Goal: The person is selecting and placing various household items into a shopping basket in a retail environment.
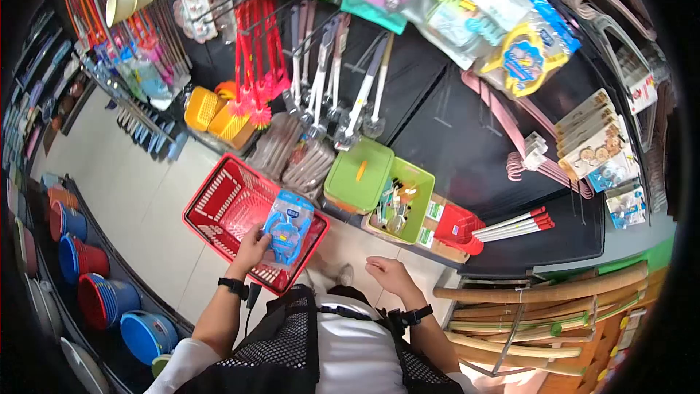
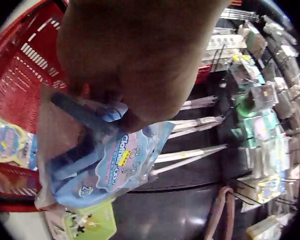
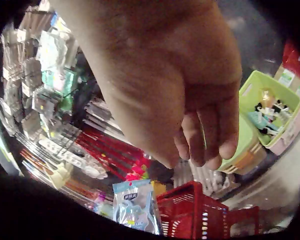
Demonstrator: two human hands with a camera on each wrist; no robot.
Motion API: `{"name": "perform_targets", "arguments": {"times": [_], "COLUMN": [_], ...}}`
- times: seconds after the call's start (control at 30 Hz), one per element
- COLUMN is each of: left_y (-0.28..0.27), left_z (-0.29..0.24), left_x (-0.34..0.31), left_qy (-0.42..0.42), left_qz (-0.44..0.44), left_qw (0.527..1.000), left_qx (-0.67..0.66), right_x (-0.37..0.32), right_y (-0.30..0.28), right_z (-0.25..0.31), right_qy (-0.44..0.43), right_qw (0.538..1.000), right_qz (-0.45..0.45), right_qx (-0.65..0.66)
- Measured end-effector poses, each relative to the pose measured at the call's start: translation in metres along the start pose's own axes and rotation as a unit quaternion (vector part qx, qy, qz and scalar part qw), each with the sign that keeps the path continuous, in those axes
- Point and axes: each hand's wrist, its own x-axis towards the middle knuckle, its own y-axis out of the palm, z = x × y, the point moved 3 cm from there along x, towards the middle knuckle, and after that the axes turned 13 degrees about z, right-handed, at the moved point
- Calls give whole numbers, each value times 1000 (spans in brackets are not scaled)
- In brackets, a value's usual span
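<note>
My left hand [image 1: 251, 249] pinches a clear packet [image 1: 287, 228] holding a blue plastic item, over the right part of a red shopping basket [image 1: 220, 188]. In the left wrist view the packet [image 2: 122, 167] has a pale blue and pink printed label, and the left hand [image 2: 140, 60] covers its upper part. Inside the basket there lies another packet [image 2: 10, 142], yellow and blue. The right hand [image 1: 391, 276] hangs in front of the body with nothing in it. Its fingers are loosely bent in the right wrist view, where the hand [image 3: 190, 95] shows its palm side.
A green bin [image 1: 415, 204] of small items stands beside a green lid [image 1: 359, 175]. Red brushes [image 1: 255, 58] and other packets hang on the black rack. Wooden poles [image 1: 539, 314] lie at right. Stacked blue and red buckets [image 1: 102, 299] line the left shelf.
</note>
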Motion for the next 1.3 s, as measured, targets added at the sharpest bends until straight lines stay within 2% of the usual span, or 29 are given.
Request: {"name": "perform_targets", "arguments": {"times": [0.07, 0.13, 0.17, 0.23, 0.33, 0.37, 0.43, 0.5, 0.63, 0.7, 0.77, 0.87, 0.9, 0.97, 1.03, 1.1, 1.17, 1.23, 1.3], "left_y": [-9, -15, -18, -24, -19, -17, -13, -4, 3, -1, 0, 1, 1, 13, 31, 38, 42, 45, 43], "left_z": [32, 53, 74, 121, 152, 158, 167, 176, 161, 177, 184, 162, 175, 207, 196, 189, 161, 132, 101], "left_x": [0, 3, 8, 19, 28, 31, 40, 42, 49, 59, 64, 59, 63, 69, 55, 50, 34, 22, 9], "left_qy": [-16, -92, -94, -119, -151, -154, -219, -236, -284, -293, -300, -331, -329, -268, -164, -128, -145, -133, -114], "left_qz": [-9, -42, -41, -52, -45, -41, -3, 6, 28, 36, 41, 55, 54, 3, 1, 38, 45, 47, 77], "left_qw": [1000, 993, 994, 985, 979, 980, 964, 958, 932, 929, 927, 883, 882, 934, 967, 968, 975, 972, 973], "left_qx": [13, 54, 48, 118, 128, 123, 152, 163, 224, 222, 221, 328, 331, 234, 196, 211, 164, 189, 187], "right_x": [-6, -14, -18, -24, -37, -39, -43, -52, -62, -65, -65, -66, -62, -56, -56, -43, -30, -18, -7], "right_y": [12, 21, 26, 34, 47, 51, 61, 65, 72, 75, 77, 80, 81, 77, 64, 51, 29, -9, -51], "right_z": [-24, -44, -51, -60, -72, -75, -92, -94, -95, -101, -103, -96, -96, -97, -99, -80, -64, -48, -34], "right_qy": [58, 76, 91, 110, 154, 162, 170, 209, 205, 213, 261, 271, 261, 251, 229, 224, 210, 128, 33], "right_qw": [998, 996, 993, 992, 986, 985, 984, 974, 973, 970, 956, 955, 957, 961, 969, 973, 977, 989, 982], "right_qz": [5, 15, 20, 25, 37, 39, 43, 83, 102, 111, 130, 122, 127, 112, 91, 44, -3, -74, -176], "right_qx": [-17, -45, -67, -52, -50, -52, -10, -12, -35, -50, -31, -7, -19, -20, -35, -11, 31, -2, 56]}}
